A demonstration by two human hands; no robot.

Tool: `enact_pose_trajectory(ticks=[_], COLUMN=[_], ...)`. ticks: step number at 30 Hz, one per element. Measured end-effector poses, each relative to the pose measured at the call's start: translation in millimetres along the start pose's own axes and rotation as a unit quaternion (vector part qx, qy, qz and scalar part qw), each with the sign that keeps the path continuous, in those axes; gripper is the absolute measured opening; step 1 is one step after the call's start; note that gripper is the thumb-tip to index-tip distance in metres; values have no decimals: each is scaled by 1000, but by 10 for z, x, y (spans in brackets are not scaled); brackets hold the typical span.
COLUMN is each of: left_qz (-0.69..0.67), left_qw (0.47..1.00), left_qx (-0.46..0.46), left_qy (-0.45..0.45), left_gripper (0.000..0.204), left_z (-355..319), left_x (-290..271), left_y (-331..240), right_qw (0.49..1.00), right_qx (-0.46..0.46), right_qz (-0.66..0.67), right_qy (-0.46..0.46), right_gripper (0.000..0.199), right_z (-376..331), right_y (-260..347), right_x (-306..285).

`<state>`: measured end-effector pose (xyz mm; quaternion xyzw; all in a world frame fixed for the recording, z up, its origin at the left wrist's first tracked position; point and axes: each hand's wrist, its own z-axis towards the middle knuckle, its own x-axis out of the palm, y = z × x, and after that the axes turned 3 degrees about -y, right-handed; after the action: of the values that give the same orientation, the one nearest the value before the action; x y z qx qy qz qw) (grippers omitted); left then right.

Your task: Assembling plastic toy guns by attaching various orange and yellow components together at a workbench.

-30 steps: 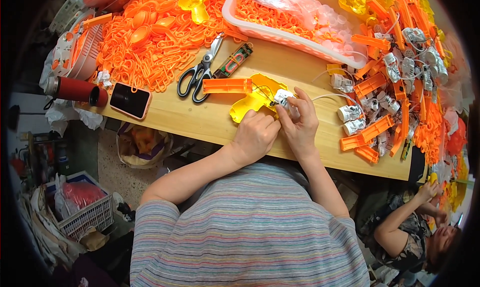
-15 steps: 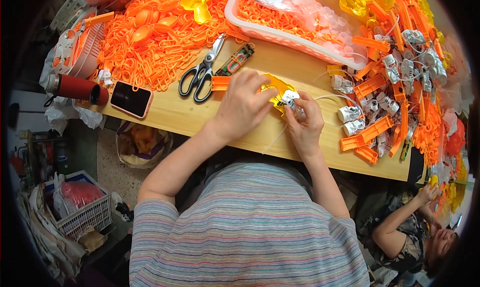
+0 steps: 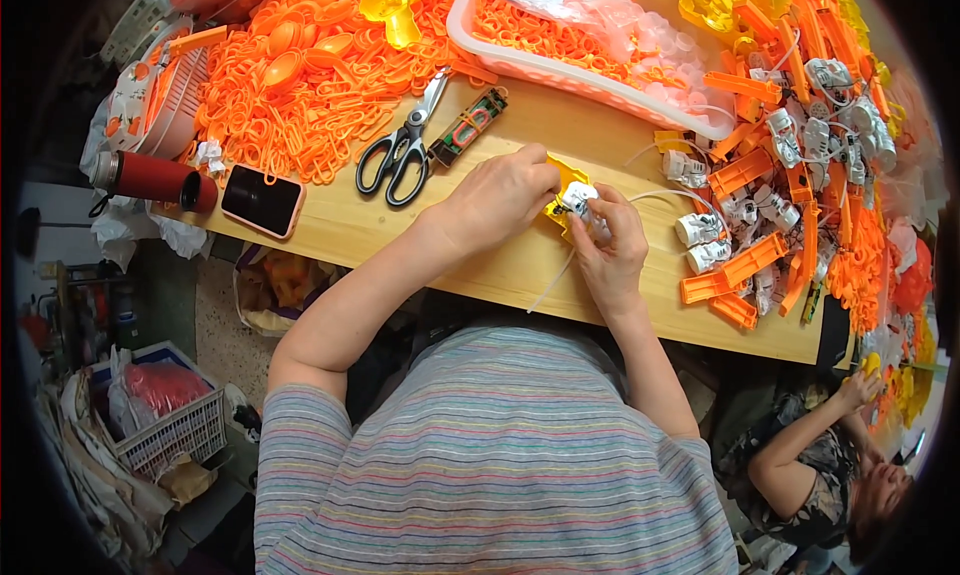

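Note:
Over the table, my right hand (image 3: 612, 243) pinches a small white plastic mechanism (image 3: 578, 197) with dark wires and a thin clear tube (image 3: 552, 283) trailing from it. The mechanism sits against a translucent yellow plastic shell (image 3: 568, 172). From the left, my left hand (image 3: 505, 197) closes its fingers on the shell's left end. Its fingertips are partly hidden, so I cannot make out whether they hold another piece too. Black-handled scissors (image 3: 400, 160) and a green-and-black battery pack (image 3: 470, 125) lie to the left of the work.
Heaps of orange plastic parts (image 3: 300, 85) cover the back left. Behind my hands stands a white tub (image 3: 590, 87). Orange holders with white mechanisms (image 3: 750, 260) pile up on the right. A phone (image 3: 262, 202) and red flask (image 3: 150, 178) lie left. Another person (image 3: 810, 465) sits at lower right.
My left hand has moved a little right and down onto the yellow shell, its fingers drawing together. The orange piece that showed beside it is out of sight. My right hand stays nearly still.

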<state>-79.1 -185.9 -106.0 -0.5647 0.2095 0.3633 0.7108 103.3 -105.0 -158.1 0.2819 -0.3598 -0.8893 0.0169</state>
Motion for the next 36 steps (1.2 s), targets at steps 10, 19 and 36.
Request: enact_pose_trajectory(ticks=[10,19,36], left_qz=[-63,-28,-8], left_qw=[997,997,989], left_qx=[-35,-69,-145], left_qy=[-28,9,41], left_gripper=[8,10,4], left_z=[90,144,230], left_x=[183,218,208], left_y=[117,150,100], right_qw=[1000,1000,1000], right_qx=[-9,-13,-14], right_qz=[-15,-8,12], right_qy=[1,-1,-5], right_gripper=[33,33,34], right_z=[4,7,-8], right_y=[8,2,-43], right_x=[3,3,34])
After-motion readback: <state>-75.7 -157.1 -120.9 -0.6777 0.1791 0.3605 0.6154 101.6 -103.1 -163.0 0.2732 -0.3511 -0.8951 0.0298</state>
